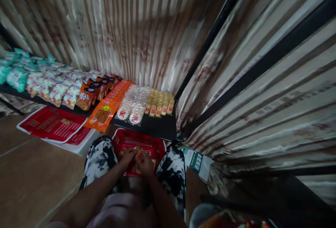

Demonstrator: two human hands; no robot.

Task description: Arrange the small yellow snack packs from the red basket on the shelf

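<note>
Both hands are low over a red plastic basket (154,143) between my knees. The fingers of my left hand (128,156) are closed on the near left side of a small clear-wrapped snack packet (137,150). From the other side, my right hand (145,162) grips the same packet. Its contents look orange-brown, though dim light and my fingers hide the details. A few other yellowish packets lie in the basket beneath my hands, partly covered by them.
Before me a black shelf (160,126) bears clear packs of round white biscuits (136,110), yellow rolls (159,105), an orange bag (105,112), orange packets (85,96), white packets (56,93) and teal packets (18,78). A second red basket (43,124) stands left. Striped curtain (126,28) and black poles (210,39) enclose the shelf.
</note>
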